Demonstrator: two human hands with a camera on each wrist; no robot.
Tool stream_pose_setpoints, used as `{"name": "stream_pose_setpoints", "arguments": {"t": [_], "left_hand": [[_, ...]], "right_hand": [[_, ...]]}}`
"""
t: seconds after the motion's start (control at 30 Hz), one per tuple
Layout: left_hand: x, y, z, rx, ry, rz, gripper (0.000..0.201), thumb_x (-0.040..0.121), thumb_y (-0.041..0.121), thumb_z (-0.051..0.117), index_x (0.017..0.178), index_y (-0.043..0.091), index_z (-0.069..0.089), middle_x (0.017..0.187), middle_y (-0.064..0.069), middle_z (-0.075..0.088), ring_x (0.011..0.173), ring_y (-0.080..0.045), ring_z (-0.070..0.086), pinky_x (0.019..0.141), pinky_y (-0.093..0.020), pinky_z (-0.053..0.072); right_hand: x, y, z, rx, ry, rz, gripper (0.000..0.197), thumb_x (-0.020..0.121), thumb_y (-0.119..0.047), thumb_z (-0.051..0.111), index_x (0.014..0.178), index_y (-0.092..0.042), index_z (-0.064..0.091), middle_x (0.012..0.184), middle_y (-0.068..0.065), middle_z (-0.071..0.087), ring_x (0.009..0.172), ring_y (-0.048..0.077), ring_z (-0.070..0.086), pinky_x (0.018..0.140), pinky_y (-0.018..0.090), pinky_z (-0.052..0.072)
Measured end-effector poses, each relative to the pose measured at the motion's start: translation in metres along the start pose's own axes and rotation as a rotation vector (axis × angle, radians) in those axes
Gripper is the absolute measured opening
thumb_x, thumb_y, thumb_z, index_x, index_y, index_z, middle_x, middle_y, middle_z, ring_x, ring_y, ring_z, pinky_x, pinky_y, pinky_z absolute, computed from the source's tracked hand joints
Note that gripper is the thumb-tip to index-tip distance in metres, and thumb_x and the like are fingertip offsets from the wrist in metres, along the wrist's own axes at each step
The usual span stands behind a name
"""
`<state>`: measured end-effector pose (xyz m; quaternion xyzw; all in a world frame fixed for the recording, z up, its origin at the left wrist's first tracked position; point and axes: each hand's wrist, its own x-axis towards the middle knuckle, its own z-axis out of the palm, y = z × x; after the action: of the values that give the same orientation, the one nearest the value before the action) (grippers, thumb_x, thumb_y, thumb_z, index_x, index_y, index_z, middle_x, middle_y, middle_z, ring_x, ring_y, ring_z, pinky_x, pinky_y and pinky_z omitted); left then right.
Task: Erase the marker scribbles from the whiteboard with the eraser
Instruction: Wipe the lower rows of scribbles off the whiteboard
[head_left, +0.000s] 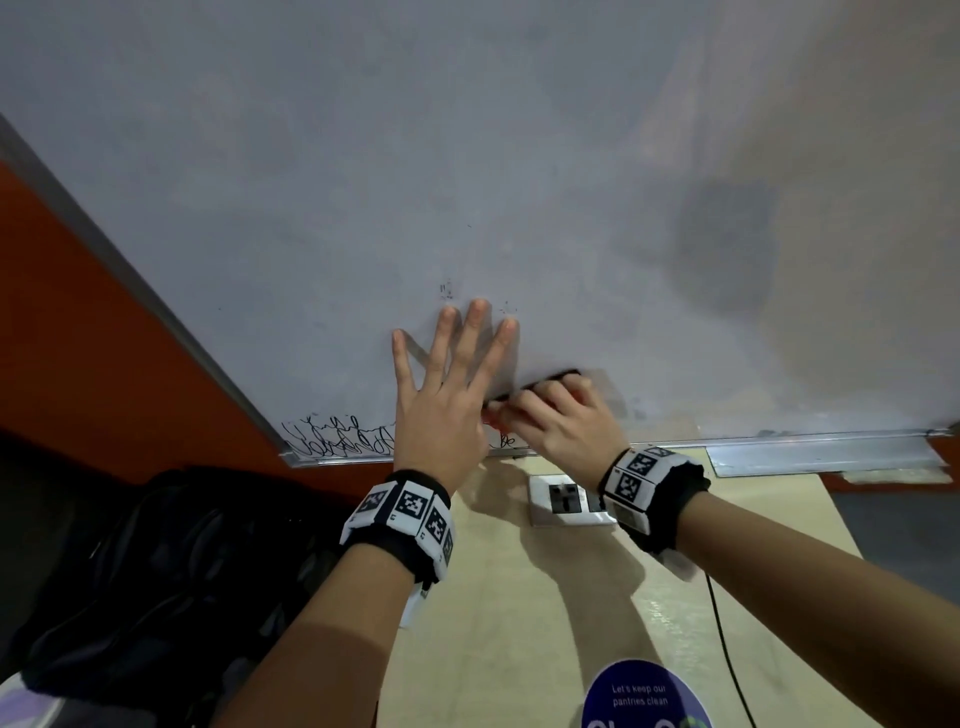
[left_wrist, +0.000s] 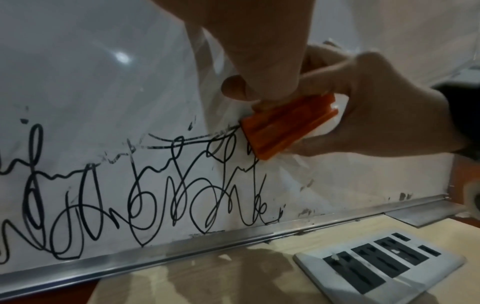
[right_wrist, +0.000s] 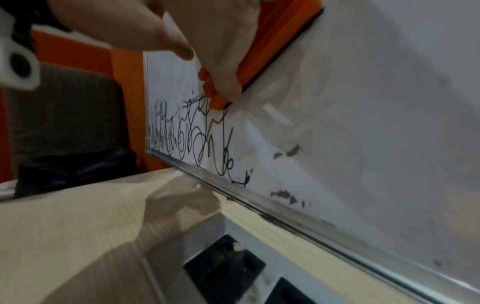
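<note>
The whiteboard (head_left: 467, 182) leans up from the table. Black marker scribbles (head_left: 337, 434) run along its bottom left edge, large in the left wrist view (left_wrist: 155, 195) and small in the right wrist view (right_wrist: 192, 142). My right hand (head_left: 556, 415) grips an orange eraser (left_wrist: 285, 125) with a black felt edge (head_left: 545, 382), pressed flat on the board just right of the scribbles' upper end. The same eraser (right_wrist: 275, 41) fills the top of the right wrist view. My left hand (head_left: 452, 374) lies flat on the board with fingers spread, just left of the eraser.
An aluminium frame rail (head_left: 779, 447) borders the board's bottom edge. A power socket plate (head_left: 566, 501) is set in the light wooden table (head_left: 519, 623) below my hands. A black bag (head_left: 156, 571) lies at left, a blue sticker (head_left: 644, 696) near the front.
</note>
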<state>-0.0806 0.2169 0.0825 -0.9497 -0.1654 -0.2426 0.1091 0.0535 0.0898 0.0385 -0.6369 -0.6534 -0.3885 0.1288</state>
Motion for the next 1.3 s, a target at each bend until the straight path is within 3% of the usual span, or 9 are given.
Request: {"name": "stream_pose_setpoints", "arguments": {"t": [0.1,0.23,0.4,0.53,0.63,0.77,1.03,1.17,1.3], "left_hand": [[0.000,0.000,0.000,0.008,-0.001,0.003,0.111,0.073,0.006,0.067,0.160,0.026,0.002,0.165,-0.001,-0.023,0.153,-0.026,-0.012,0.118,-0.068,0.003],[-0.001,-0.003,0.002,0.034,0.013,0.016,0.117,0.069,0.000,0.069,0.161,0.026,0.002,0.165,-0.002,-0.020,0.154,-0.026,-0.009,0.119,-0.066,0.004],[-0.002,-0.003,0.002,0.010,0.016,0.020,0.112,0.068,0.000,0.064,0.161,0.026,0.006,0.165,-0.001,-0.020,0.154,-0.026,-0.009,0.119,-0.066,0.003],[-0.001,-0.003,0.004,0.002,0.005,0.019,0.107,0.072,0.002,0.060,0.160,0.026,0.003,0.165,-0.001,-0.022,0.153,-0.026,-0.014,0.119,-0.066,0.001],[-0.002,-0.004,0.004,0.002,0.006,0.022,0.109,0.069,-0.001,0.057,0.160,0.026,0.004,0.165,0.000,-0.023,0.153,-0.025,-0.015,0.119,-0.066,0.003],[-0.003,-0.002,0.005,0.004,0.020,0.011,0.112,0.068,-0.006,0.059,0.160,0.026,0.003,0.165,-0.001,-0.022,0.153,-0.027,-0.013,0.119,-0.065,0.000],[-0.006,-0.008,-0.008,0.006,-0.061,0.037,0.100,0.077,0.006,0.057,0.161,0.024,0.006,0.166,-0.001,-0.020,0.154,-0.024,-0.011,0.120,-0.061,-0.003],[-0.017,-0.023,-0.013,0.057,-0.103,0.043,0.109,0.069,0.002,0.069,0.161,0.021,0.013,0.167,-0.002,-0.015,0.155,-0.024,-0.004,0.121,-0.061,0.003],[-0.026,-0.028,-0.016,0.050,-0.144,0.016,0.108,0.070,0.007,0.070,0.161,0.021,0.014,0.168,-0.004,-0.009,0.155,-0.025,-0.001,0.121,-0.061,0.004]], "right_hand": [[-0.005,-0.003,0.010,0.026,-0.004,-0.009,0.014,0.098,-0.021,0.059,0.101,-0.024,0.071,0.101,-0.001,0.067,0.085,0.024,0.058,0.082,0.040,0.043],[-0.053,-0.001,0.032,0.005,-0.229,-0.212,0.022,0.091,-0.013,0.057,0.084,-0.022,0.075,0.100,0.000,0.065,0.086,0.026,0.061,0.090,0.040,0.040],[-0.017,-0.017,0.028,0.022,-0.095,-0.141,0.026,0.090,-0.010,0.057,0.071,-0.020,0.071,0.092,0.001,0.065,0.082,0.026,0.052,0.083,0.040,0.042],[0.012,-0.035,0.033,0.103,-0.029,-0.079,0.039,0.098,-0.009,0.043,0.074,-0.015,0.073,0.092,0.003,0.067,0.084,0.026,0.046,0.080,0.040,0.042],[-0.019,-0.023,0.041,0.040,-0.089,-0.145,0.023,0.090,-0.014,0.061,0.071,-0.019,0.073,0.094,0.002,0.066,0.085,0.026,0.047,0.082,0.039,0.041],[-0.049,0.001,0.033,-0.007,-0.161,-0.205,0.024,0.095,-0.016,0.056,0.084,-0.026,0.075,0.095,-0.001,0.066,0.085,0.025,0.055,0.084,0.039,0.039],[0.021,-0.016,0.002,0.018,0.086,0.175,0.029,0.105,-0.020,0.044,0.103,-0.025,0.073,0.097,-0.002,0.067,0.080,0.024,0.056,0.075,0.040,0.042],[-0.009,-0.024,0.020,0.005,-0.057,0.029,0.026,0.103,-0.024,0.048,0.098,-0.027,0.073,0.091,-0.001,0.063,0.081,0.024,0.055,0.075,0.039,0.039],[0.017,-0.025,0.010,0.015,-0.014,0.129,0.032,0.106,-0.022,0.037,0.109,-0.026,0.069,0.093,-0.001,0.060,0.082,0.025,0.049,0.074,0.042,0.040]]}}
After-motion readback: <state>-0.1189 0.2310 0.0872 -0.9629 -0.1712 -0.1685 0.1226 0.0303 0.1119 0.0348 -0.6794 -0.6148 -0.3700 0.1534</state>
